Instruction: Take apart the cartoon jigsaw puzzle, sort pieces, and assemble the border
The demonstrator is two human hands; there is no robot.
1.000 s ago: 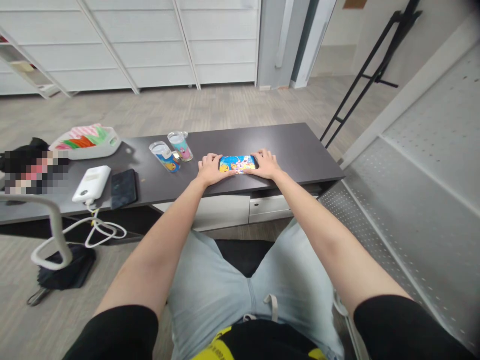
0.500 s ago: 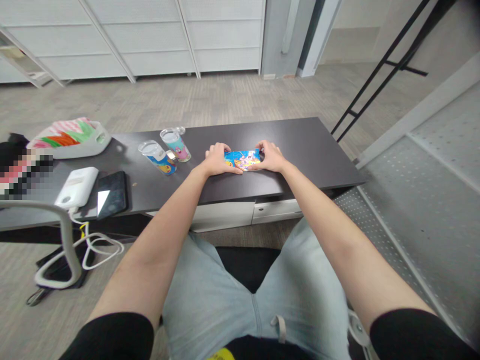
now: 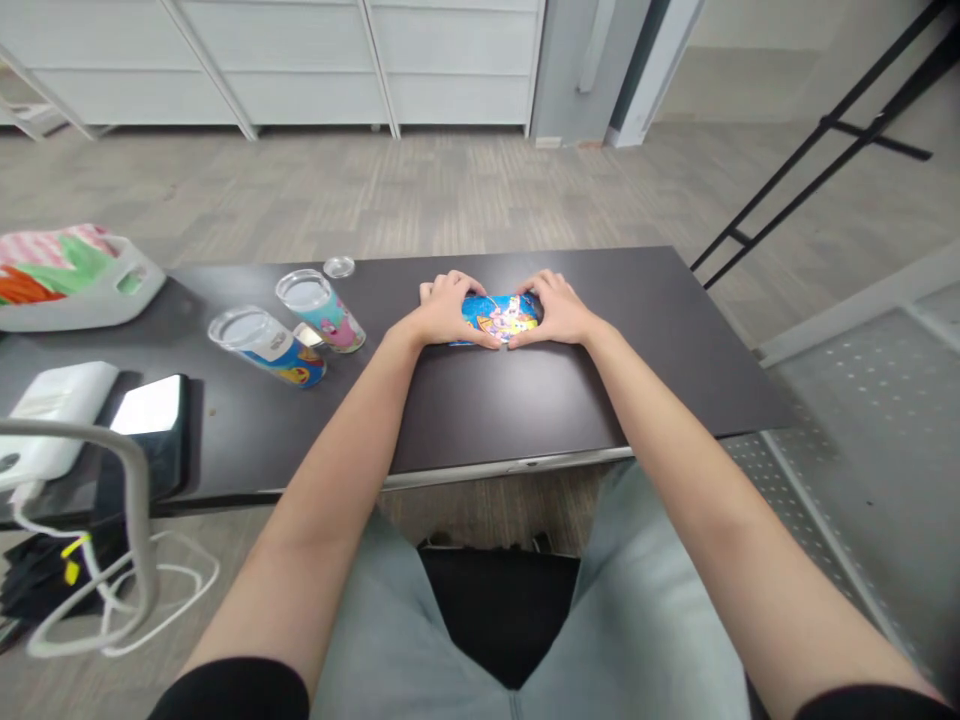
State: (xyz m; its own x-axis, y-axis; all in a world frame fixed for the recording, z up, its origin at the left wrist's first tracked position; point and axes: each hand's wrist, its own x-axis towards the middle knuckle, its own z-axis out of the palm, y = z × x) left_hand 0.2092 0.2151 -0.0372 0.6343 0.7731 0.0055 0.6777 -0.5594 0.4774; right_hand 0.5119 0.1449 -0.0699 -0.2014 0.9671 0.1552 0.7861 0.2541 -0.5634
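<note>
A small colourful printed sheet [image 3: 501,316], blue with cartoon figures, lies on the dark table [image 3: 487,400]. My left hand [image 3: 442,312] curls round its left end and my right hand [image 3: 559,310] curls round its right end, fingers bent and pressed on it. Both hands hide the sheet's ends. To the left stand two clear printed cups: one with a pink figure [image 3: 319,308] and one with blue and yellow print [image 3: 262,345]. A small round lid [image 3: 338,267] lies behind them.
A white basket [image 3: 75,280] with striped cloth sits at the far left. A white power bank [image 3: 45,415] and a dark phone [image 3: 150,420] lie at the table's left front, with white cables hanging. A black stand is at the right.
My hands have drawn closer together, bunching the sheet between them. The view has moved forward and nearer the table.
</note>
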